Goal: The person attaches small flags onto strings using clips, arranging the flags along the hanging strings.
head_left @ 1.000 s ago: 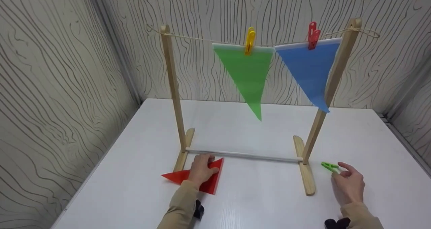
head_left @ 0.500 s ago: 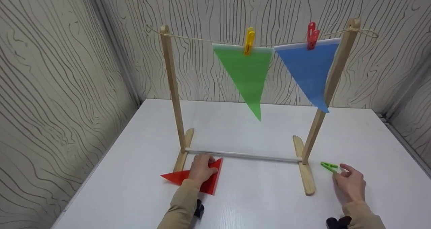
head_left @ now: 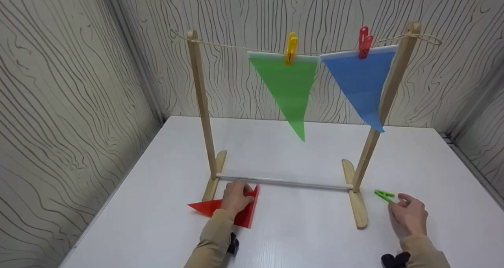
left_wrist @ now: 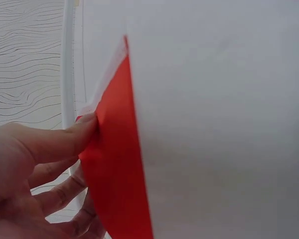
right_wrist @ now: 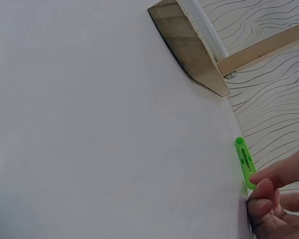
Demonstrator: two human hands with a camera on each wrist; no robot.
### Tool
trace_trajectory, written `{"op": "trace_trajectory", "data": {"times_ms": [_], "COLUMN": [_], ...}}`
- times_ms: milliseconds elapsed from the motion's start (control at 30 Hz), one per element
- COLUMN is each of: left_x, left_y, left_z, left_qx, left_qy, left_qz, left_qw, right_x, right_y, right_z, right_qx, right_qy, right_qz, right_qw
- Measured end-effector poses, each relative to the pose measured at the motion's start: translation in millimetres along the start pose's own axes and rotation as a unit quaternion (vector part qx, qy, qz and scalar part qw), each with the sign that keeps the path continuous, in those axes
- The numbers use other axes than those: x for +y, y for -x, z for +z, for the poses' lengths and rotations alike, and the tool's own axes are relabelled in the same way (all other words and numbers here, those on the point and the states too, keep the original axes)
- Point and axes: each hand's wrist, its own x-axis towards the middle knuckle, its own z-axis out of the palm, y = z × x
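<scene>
A red triangular pennant [head_left: 245,214] with a folded strip along its short edge lies by the stand's left foot. My left hand [head_left: 235,199] pinches it near that edge; in the left wrist view the thumb [left_wrist: 82,130] is on the red fabric, other fingers behind it. Over at the right, a small green clothespin [head_left: 384,195] points leftward. My right hand [head_left: 409,213] has thumb and index finger at its handle end, and in the right wrist view a fingertip overlaps the clothespin [right_wrist: 245,162]. Whether both fingers press on it is hard to see.
A wooden stand with a left post [head_left: 202,106] and right post [head_left: 390,98] carries a string. From it hang a green pennant [head_left: 287,86] under a yellow clothespin [head_left: 291,49] and a blue pennant [head_left: 362,79] under a red clothespin [head_left: 364,43]. A rod [head_left: 287,182] joins the feet.
Almost nothing moves. The right index fingertip shifts slightly to the right and down, and the red pennant's short edge tilts a little. The head view drifts very slightly.
</scene>
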Motion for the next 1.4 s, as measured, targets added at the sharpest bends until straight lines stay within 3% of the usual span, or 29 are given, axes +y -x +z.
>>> {"op": "trace_trajectory", "data": {"times_ms": [367, 700, 1100, 1400], "left_x": [-3.6, -8.5, -12.3, -11.7], "left_y": [-0.2, -0.2, -5.1, -8.3], "left_z": [3.0, -0.1, -4.5, -8.7], "left_qx": [0.029, 0.036, 0.016, 0.009], "left_qy": [0.016, 0.044, 0.075, 0.104], "left_qz": [0.011, 0.018, 0.004, 0.001], "left_qw": [0.9994, 0.9982, 0.9970, 0.9946], "right_x": [-1.5, -1.1, -3.7, -5.5], "right_y": [1.5, 1.8, -4.3, -3.8], "right_z": [0.9, 0.7, -1.2, -1.4], "right_qx": [0.005, 0.002, -0.037, -0.040], "right_qy": [-0.001, 0.001, 0.038, 0.043], "right_qz": [0.000, -0.014, -0.032, -0.039], "right_qw": [1.0000, 0.9999, 0.9981, 0.9975]}}
